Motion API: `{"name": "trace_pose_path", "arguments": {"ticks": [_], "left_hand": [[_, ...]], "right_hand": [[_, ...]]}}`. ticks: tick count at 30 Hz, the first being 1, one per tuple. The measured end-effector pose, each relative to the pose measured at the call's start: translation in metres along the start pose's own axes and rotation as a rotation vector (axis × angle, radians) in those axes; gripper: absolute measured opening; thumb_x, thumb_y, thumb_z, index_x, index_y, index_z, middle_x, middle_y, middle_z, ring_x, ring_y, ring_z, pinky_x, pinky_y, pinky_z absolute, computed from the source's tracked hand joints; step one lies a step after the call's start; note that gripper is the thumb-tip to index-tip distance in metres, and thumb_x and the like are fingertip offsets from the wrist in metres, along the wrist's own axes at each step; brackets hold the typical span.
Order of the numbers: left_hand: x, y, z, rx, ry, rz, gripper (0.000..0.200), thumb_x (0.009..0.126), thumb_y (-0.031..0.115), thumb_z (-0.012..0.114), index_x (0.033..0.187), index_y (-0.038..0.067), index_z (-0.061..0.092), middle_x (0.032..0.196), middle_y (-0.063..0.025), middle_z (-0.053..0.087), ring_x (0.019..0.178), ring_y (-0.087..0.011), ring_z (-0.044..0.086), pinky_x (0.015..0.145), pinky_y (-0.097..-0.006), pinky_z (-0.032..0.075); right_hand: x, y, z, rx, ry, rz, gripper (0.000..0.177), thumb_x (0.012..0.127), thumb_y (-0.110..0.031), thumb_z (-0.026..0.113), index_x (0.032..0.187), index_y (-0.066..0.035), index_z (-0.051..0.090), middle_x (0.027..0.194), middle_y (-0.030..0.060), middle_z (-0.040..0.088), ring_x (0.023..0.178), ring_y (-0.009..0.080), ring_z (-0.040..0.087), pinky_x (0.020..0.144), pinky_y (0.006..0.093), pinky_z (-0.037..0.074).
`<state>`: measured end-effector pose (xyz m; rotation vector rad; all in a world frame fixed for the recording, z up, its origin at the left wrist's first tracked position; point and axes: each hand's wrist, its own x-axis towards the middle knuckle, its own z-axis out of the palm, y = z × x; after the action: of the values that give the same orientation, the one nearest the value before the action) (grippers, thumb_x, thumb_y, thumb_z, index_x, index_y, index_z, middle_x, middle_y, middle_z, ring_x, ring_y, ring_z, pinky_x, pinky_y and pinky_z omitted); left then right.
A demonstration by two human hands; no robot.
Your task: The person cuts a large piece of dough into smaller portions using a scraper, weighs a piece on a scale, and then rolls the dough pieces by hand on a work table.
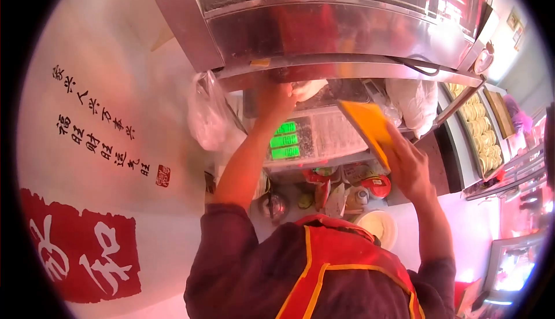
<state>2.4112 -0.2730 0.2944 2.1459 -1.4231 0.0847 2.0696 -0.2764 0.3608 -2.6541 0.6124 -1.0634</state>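
Note:
My left hand [278, 98] reaches over the scale's dark pan with its fingers closed on a pale lump of dough [311, 90]. Part of the lump and the fingertips are in shadow under the steel shelf. Below them sits the digital scale [324, 137], its green display [284, 140] lit. In my right hand [409, 166], to the right of the scale, is a flat yellow dough scraper [370, 127], held tilted by its outer edge with its blade up and to the left.
A steel cabinet [335, 36] overhangs the scale. Plastic bags hang at the left [209, 111] and right [413, 102]. Below the scale, a shelf carries a red-lidded jar [376, 186] and a white tub [388, 221]. A tray of pale dough pieces [481, 128] stands far right.

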Motion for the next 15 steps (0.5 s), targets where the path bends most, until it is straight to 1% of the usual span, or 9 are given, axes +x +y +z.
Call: {"name": "trace_pose_path", "arguments": {"ticks": [1,2,4,6,8,10,11,14,15], "left_hand": [[-0.003,0.002,-0.003,0.023,-0.089,-0.043,0.034,0.077,0.016,0.057,0.109,0.005,0.062,0.107,-0.0223,0.059,0.096,-0.0363,0.059,0.078,-0.0443,0.047],[-0.005,0.004,-0.005,0.045,-0.176,-0.081,0.033,0.077,0.016,0.058,0.108,0.005,0.062,0.108,-0.0227,0.059,0.096,-0.0366,0.059,0.079,-0.0443,0.047],[-0.012,-0.001,0.009,0.092,0.33,0.134,0.029,0.077,0.019,0.061,0.102,0.006,0.065,0.1,-0.0187,0.063,0.088,-0.0353,0.061,0.075,-0.0452,0.048],[-0.015,-0.002,0.007,0.069,0.448,0.121,0.024,0.076,0.022,0.063,0.095,0.007,0.068,0.093,-0.015,0.065,0.081,-0.0337,0.063,0.072,-0.0455,0.049],[-0.033,0.014,-0.013,-0.034,0.117,-0.123,0.021,0.077,0.025,0.065,0.088,0.008,0.069,0.087,-0.0113,0.066,0.076,-0.0318,0.064,0.07,-0.0452,0.049],[-0.033,0.007,-0.006,-0.035,0.14,-0.1,0.02,0.077,0.026,0.065,0.085,0.008,0.069,0.086,-0.0103,0.066,0.077,-0.0307,0.064,0.069,-0.0442,0.05],[-0.035,0.003,-0.002,-0.035,0.143,-0.092,0.02,0.077,0.027,0.065,0.083,0.008,0.069,0.085,-0.0098,0.066,0.077,-0.0301,0.064,0.069,-0.0437,0.05],[-0.035,-0.004,0.006,-0.068,0.045,-0.13,0.028,0.079,0.037,0.064,0.089,0.011,0.068,0.085,-0.0095,0.068,0.08,-0.0307,0.065,0.071,-0.0426,0.051],[-0.035,-0.003,0.006,-0.079,0.054,-0.15,0.027,0.079,0.037,0.064,0.089,0.011,0.068,0.084,-0.0093,0.068,0.08,-0.0307,0.065,0.071,-0.0426,0.051]], "right_hand": [[0.016,-0.001,0.007,-0.051,-0.072,-0.085,0.052,0.081,0.003,0.059,0.131,-0.006,0.05,0.097,0.0158,0.066,0.078,0.0319,0.067,0.066,0.034,0.055],[0.03,-0.006,0.016,-0.109,-0.12,-0.121,0.056,0.08,0.003,0.058,0.134,-0.009,0.048,0.092,0.0136,0.064,0.074,0.0309,0.065,0.063,0.0343,0.054],[0.062,-0.015,0.033,-0.236,-0.204,-0.215,0.064,0.078,0.003,0.057,0.138,-0.015,0.044,0.081,0.0093,0.062,0.067,0.0289,0.063,0.057,0.0349,0.054],[0.087,-0.022,0.047,-0.26,-0.217,-0.301,0.07,0.077,0.002,0.056,0.141,-0.02,0.039,0.075,0.0072,0.057,0.064,0.027,0.061,0.052,0.0361,0.052],[0.094,-0.024,0.063,-0.272,-0.23,-0.352,0.073,0.076,0.002,0.055,0.142,-0.023,0.037,0.072,0.0061,0.054,0.063,0.0258,0.061,0.05,0.037,0.051],[0.106,-0.021,0.079,-0.287,-0.211,-0.402,0.074,0.076,0.001,0.056,0.143,-0.024,0.036,0.072,0.0061,0.054,0.064,0.0256,0.062,0.049,0.0376,0.05],[0.112,-0.021,0.084,-0.254,-0.182,-0.429,0.073,0.073,0.001,0.057,0.14,-0.022,0.04,0.075,0.0072,0.057,0.064,0.0264,0.062,0.048,0.0376,0.049],[0.129,-0.027,0.09,-0.268,-0.373,-0.34,0.067,0.073,-0.001,0.057,0.137,-0.016,0.042,0.087,0.0129,0.063,0.073,0.0263,0.065,0.057,0.0378,0.052],[0.135,-0.026,0.095,-0.223,-0.347,-0.368,0.064,0.072,-0.002,0.058,0.134,-0.014,0.045,0.089,0.0141,0.065,0.074,0.0285,0.065,0.058,0.0385,0.052]]}}
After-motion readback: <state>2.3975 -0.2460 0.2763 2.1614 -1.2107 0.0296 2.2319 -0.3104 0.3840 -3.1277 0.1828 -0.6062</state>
